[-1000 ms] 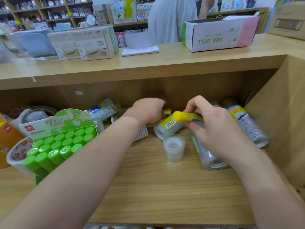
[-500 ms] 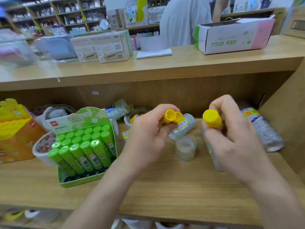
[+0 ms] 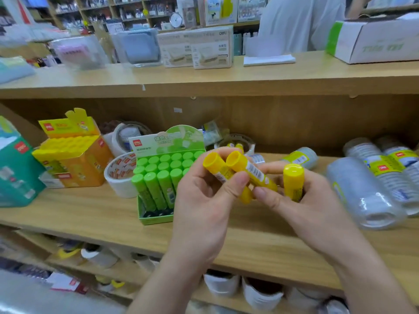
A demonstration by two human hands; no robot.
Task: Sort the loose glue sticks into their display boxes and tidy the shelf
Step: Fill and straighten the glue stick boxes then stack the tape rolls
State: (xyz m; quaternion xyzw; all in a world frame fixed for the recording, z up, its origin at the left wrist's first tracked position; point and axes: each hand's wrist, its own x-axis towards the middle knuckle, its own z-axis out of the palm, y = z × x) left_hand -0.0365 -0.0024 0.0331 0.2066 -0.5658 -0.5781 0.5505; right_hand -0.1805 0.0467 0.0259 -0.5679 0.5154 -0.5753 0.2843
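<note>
My left hand (image 3: 204,200) grips two yellow glue sticks (image 3: 238,171) over the middle of the wooden shelf (image 3: 90,211). My right hand (image 3: 301,207) holds a third yellow glue stick (image 3: 293,181) upright, and its fingers also touch the lower end of one of the two. A green display box (image 3: 156,219) packed with green glue sticks (image 3: 158,177) stands just left of my hands. At the far left sits a yellow and orange display box (image 3: 77,164) filled with yellow-capped sticks.
Rolls of tape (image 3: 120,175) lie between the two boxes and at the back. Wrapped stacks of clear tape (image 3: 362,193) lie on the right. A teal box (image 3: 15,171) stands at the left edge. Cartons (image 3: 197,48) sit on the counter above, with a person (image 3: 301,23) behind it.
My hands have pulled back from the rear of the shelf with the yellow sticks and come together. The view has swung left, revealing the yellow and orange box.
</note>
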